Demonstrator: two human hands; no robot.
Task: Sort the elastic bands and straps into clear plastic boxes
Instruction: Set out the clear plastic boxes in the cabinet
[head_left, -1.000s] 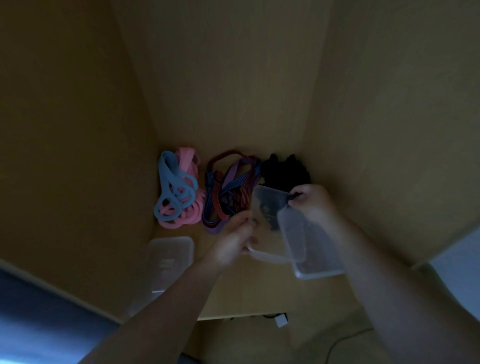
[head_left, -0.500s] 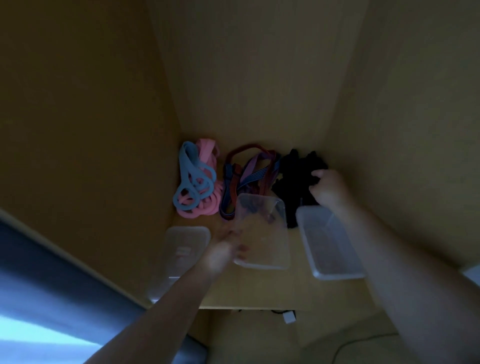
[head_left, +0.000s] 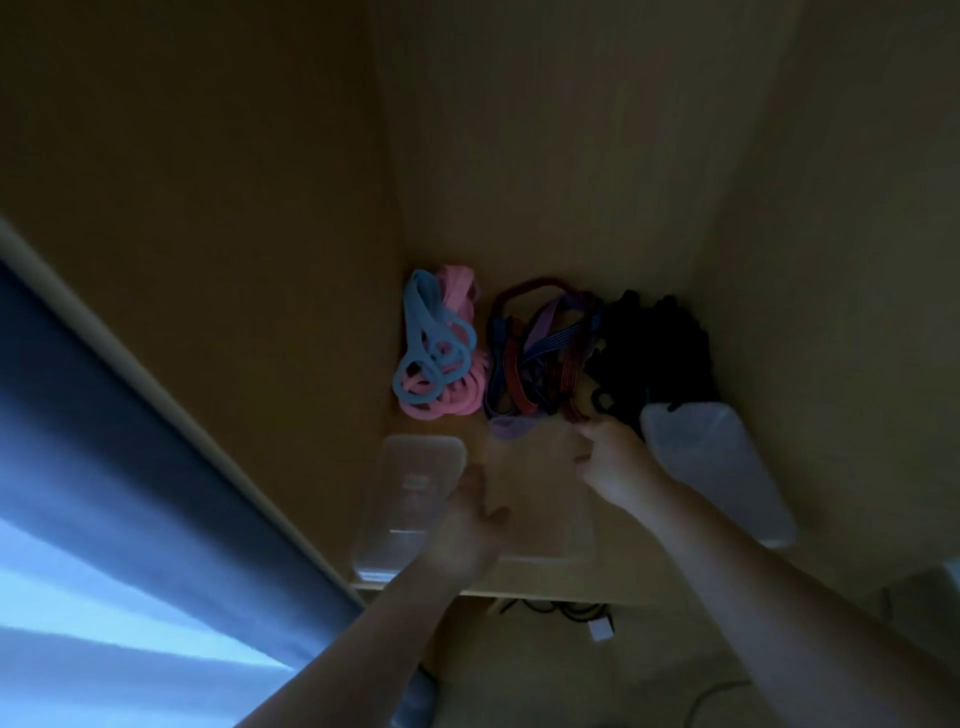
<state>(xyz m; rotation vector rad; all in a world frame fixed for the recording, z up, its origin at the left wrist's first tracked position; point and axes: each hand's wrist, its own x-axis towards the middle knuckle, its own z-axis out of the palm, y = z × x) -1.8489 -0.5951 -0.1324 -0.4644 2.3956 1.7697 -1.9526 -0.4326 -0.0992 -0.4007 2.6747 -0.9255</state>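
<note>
Cabinet walls (head_left: 234, 208) of tan wood close in a dim shelf (head_left: 597, 582), with a blue curtain (head_left: 130, 467) at 8 o'clock in the view. Three clear plastic boxes stand in a row along the shelf's front. The right box (head_left: 727, 478), milky and easiest to see, is at 4 o'clock. The middle box (head_left: 545, 519), so transparent that little but its rim shows, is near 6 o'clock. The left box (head_left: 405, 499) is at 7 o'clock by the side wall.

At 12 o'clock from the boxes, three heaps lie against the back wall. The black pile (head_left: 654, 353) is a dark tangle whose strands cannot be told apart, and its near edge meets the right box. The mixed pile (head_left: 540, 358) beside it shows flat dark-red, navy and purple straps looped over each other. The pastel pile (head_left: 441, 353) holds wide pink bands with pale-blue loops on top.

The right hand (head_left: 615, 460) is at the near edge where red and black strands meet, fingers curled; blur hides whether it pinches anything. The left hand (head_left: 467, 525) is released, fingers fairly straight, over the middle box's left rim. Below the shelf a cable (head_left: 566, 612) lies beside a small white plug (head_left: 601, 631).
</note>
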